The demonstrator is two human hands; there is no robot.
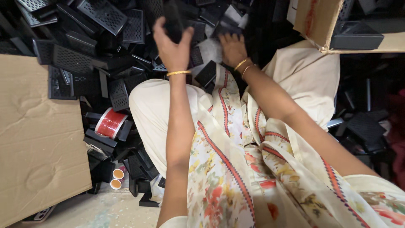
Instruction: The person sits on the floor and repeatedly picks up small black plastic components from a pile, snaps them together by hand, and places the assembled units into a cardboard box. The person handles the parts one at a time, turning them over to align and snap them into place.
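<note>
My left hand [171,44] is raised over a heap of black perforated plastic parts [105,25] and grips a dark black piece [173,19] by its lower end. My right hand [232,46] reaches forward, palm down, with its fingers resting on the black parts at the top of the heap [228,25]. Whether it holds one of them I cannot tell. Gold bangles circle both wrists. My cream trousers and floral tunic [236,169] fill the lower middle of the view.
A flat sheet of brown cardboard [38,139] lies at the left. A red tape roll [110,123] and two small cups [117,178] sit among black parts. A cardboard box [320,21] holding a black part stands at the upper right.
</note>
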